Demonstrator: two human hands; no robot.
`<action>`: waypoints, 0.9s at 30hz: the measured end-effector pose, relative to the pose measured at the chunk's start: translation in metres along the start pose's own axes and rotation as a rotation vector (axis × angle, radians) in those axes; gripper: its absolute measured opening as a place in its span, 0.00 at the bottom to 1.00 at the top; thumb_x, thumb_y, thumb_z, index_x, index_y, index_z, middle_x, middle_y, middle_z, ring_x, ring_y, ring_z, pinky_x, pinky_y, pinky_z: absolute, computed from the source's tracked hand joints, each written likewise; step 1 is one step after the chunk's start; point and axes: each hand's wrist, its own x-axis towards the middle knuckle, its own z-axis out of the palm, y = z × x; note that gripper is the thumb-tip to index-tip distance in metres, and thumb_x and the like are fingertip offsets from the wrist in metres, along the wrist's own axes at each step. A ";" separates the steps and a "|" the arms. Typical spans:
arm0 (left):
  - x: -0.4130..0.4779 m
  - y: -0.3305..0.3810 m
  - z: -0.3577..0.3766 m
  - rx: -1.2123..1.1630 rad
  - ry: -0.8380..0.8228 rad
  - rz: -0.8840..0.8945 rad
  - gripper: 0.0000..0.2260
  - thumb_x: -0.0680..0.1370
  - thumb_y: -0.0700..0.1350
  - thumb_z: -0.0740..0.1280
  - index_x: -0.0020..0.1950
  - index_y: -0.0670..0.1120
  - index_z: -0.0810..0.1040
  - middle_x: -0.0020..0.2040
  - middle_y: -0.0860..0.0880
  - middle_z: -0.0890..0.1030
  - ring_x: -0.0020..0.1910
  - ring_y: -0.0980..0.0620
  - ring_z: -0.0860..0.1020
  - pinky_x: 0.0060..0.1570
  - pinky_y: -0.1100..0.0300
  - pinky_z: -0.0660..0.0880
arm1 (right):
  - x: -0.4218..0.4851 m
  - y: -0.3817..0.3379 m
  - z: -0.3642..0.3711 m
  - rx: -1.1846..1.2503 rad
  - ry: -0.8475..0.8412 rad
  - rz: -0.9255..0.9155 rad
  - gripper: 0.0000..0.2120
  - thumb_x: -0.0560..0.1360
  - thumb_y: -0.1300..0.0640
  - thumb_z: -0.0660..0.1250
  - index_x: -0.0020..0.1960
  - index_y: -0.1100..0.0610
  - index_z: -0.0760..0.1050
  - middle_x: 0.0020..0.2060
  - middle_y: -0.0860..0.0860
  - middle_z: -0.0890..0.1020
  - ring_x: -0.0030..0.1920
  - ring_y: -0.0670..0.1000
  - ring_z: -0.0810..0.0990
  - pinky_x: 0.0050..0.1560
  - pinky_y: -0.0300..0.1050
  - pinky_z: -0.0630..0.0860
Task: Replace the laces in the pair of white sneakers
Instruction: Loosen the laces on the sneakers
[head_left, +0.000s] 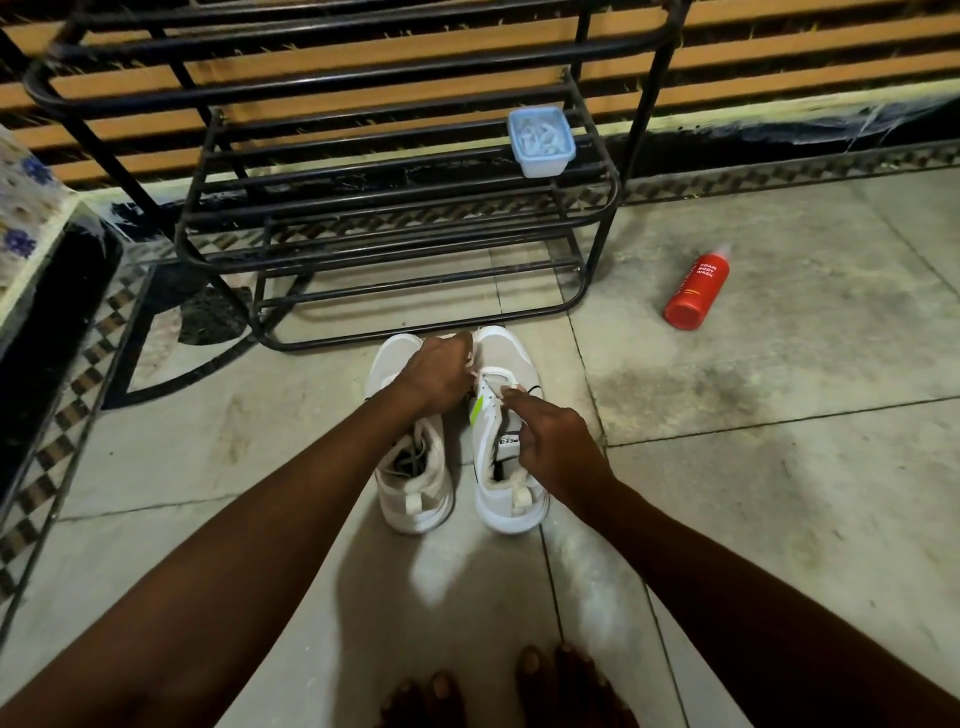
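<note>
Bare toes (524, 686) show at the bottom edge, cut off by the frame, on the tiled floor (779, 467). Two forearms reach forward from the lower corners to a pair of white sneakers standing side by side on the floor, toes pointing away toward a black metal shoe rack (395, 208). The left hand (439, 371) lies across the front of the left sneaker (410, 467) and the gap between the shoes, its fingers curled shut at the lace area of the right sneaker (506, 452); what it pinches is hidden under the knuckles and cannot be made out. The right hand (550, 441) rests on the tongue of the right sneaker, covering part of a label, with fingers bent together and the forefinger pointing at the upper eyelets; whether its grip holds a lace cannot be told. A white lace (491, 387) shows only in small bits between the two hands. Dark laces lie bundled inside the left sneaker's opening. On the rack's second shelf sits a pale blue plastic box (541, 141) with blurred white contents. A red bottle (697, 288) lies on its side on the floor, well apart to the right. A patterned cloth (23, 208) is cut off at the left edge.
</note>
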 end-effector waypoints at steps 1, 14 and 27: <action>-0.001 0.000 -0.002 -0.013 -0.014 -0.016 0.11 0.76 0.41 0.71 0.56 0.40 0.74 0.57 0.37 0.81 0.58 0.36 0.76 0.46 0.54 0.67 | -0.001 0.000 0.000 -0.005 0.010 -0.002 0.25 0.68 0.76 0.65 0.65 0.68 0.77 0.62 0.62 0.81 0.60 0.62 0.82 0.60 0.58 0.80; -0.005 -0.003 -0.022 -0.691 0.313 -0.248 0.07 0.78 0.33 0.61 0.47 0.43 0.75 0.40 0.44 0.79 0.38 0.45 0.76 0.35 0.55 0.68 | -0.003 0.002 0.002 -0.043 0.097 0.024 0.24 0.68 0.76 0.65 0.64 0.69 0.78 0.60 0.63 0.82 0.58 0.63 0.83 0.58 0.58 0.80; -0.039 0.048 -0.081 -1.509 0.047 -0.009 0.11 0.83 0.33 0.56 0.44 0.42 0.73 0.33 0.47 0.67 0.29 0.52 0.66 0.25 0.62 0.61 | 0.045 -0.023 -0.014 0.277 0.095 0.087 0.20 0.72 0.62 0.73 0.63 0.60 0.77 0.59 0.55 0.80 0.60 0.54 0.78 0.58 0.52 0.79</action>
